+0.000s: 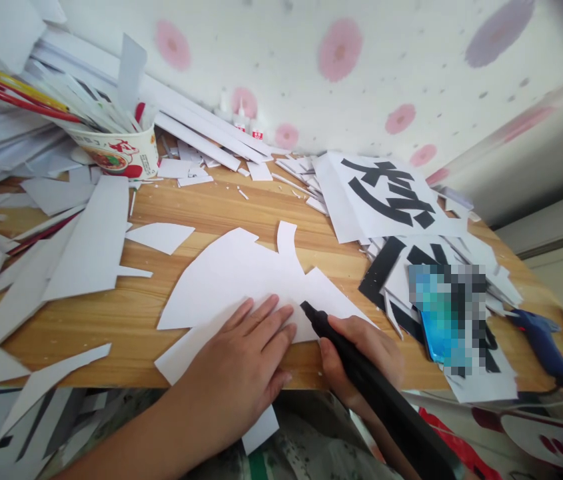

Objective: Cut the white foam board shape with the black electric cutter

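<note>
A white sheet (pixel 231 277), broad, with a curved left side and a notched top, lies flat near the counter's front edge, partly over another white piece (pixel 176 357). The long black tool (pixel 386 400) slants across that edge, its narrow tip at the sheet's right part.

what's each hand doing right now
Left hand: open, pressed flat on the white sheet piece
Right hand: closed around the long black handheld tool, tip at the sheet
</note>
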`<state>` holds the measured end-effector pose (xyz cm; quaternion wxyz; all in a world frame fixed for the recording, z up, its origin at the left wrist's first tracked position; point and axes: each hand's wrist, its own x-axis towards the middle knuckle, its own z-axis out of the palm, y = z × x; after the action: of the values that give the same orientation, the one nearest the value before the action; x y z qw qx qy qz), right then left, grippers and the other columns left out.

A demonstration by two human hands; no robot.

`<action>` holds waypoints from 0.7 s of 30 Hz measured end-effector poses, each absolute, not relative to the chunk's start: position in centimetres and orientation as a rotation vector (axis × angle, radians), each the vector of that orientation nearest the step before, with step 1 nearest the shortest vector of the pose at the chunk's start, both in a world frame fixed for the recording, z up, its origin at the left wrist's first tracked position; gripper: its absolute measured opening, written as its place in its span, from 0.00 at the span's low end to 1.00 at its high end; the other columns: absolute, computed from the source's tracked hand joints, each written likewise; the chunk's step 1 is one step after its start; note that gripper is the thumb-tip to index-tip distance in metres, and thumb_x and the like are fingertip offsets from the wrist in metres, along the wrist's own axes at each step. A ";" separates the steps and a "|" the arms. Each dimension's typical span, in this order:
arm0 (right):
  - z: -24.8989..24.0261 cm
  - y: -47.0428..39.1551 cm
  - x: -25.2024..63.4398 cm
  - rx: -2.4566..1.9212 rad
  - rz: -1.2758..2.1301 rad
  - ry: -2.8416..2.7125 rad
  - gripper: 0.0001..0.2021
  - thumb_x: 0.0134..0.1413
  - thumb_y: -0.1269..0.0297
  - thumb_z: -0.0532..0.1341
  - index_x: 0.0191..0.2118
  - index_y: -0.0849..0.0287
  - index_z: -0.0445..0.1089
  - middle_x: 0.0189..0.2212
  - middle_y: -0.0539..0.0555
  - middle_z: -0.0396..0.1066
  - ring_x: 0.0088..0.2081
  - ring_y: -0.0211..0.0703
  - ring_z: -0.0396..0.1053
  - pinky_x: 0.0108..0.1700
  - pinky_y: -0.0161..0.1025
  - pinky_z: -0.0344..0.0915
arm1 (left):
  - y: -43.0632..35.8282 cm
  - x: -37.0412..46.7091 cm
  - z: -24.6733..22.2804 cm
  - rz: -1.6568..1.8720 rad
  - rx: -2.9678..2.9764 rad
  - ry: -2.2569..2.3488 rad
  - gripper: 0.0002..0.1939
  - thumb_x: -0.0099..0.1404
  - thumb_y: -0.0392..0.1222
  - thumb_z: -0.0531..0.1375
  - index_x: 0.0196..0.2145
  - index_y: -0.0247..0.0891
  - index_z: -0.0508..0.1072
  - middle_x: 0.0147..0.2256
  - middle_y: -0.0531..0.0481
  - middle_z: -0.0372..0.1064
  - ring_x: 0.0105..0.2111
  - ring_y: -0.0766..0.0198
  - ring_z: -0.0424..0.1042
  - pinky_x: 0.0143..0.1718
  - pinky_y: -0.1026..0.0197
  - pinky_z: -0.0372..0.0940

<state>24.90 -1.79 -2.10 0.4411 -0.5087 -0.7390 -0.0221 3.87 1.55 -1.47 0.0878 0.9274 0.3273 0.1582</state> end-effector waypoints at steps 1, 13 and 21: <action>-2.1 -1.8 24.9 -1.255 -0.056 -1.839 0.13 0.51 0.70 0.64 0.44 0.55 0.69 0.27 0.50 0.74 0.26 0.42 0.73 0.27 0.38 0.72 | 1.6 3.9 -1.5 0.477 2.757 0.969 0.19 0.67 0.48 0.57 0.54 0.40 0.69 0.61 0.47 0.63 0.62 0.49 0.60 0.60 0.41 0.59; -2.0 -2.2 24.2 -1.222 -0.076 -1.888 0.12 0.51 0.73 0.62 0.43 0.58 0.67 0.25 0.50 0.71 0.23 0.40 0.69 0.26 0.38 0.69 | 1.7 4.4 -2.6 0.527 2.676 1.062 0.15 0.72 0.40 0.50 0.49 0.42 0.74 0.59 0.48 0.66 0.60 0.51 0.63 0.59 0.41 0.61; -2.3 -2.8 24.1 -1.242 -0.055 -1.886 0.12 0.51 0.72 0.61 0.43 0.58 0.67 0.25 0.50 0.70 0.24 0.41 0.69 0.26 0.38 0.68 | 1.7 4.4 -2.3 0.498 2.651 1.060 0.15 0.71 0.39 0.52 0.51 0.41 0.73 0.59 0.48 0.67 0.61 0.50 0.62 0.59 0.39 0.60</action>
<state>24.13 -2.82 -2.33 0.4271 -0.4970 -0.7550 -0.0222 4.45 1.72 -2.26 0.1216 0.9079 0.3630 0.1706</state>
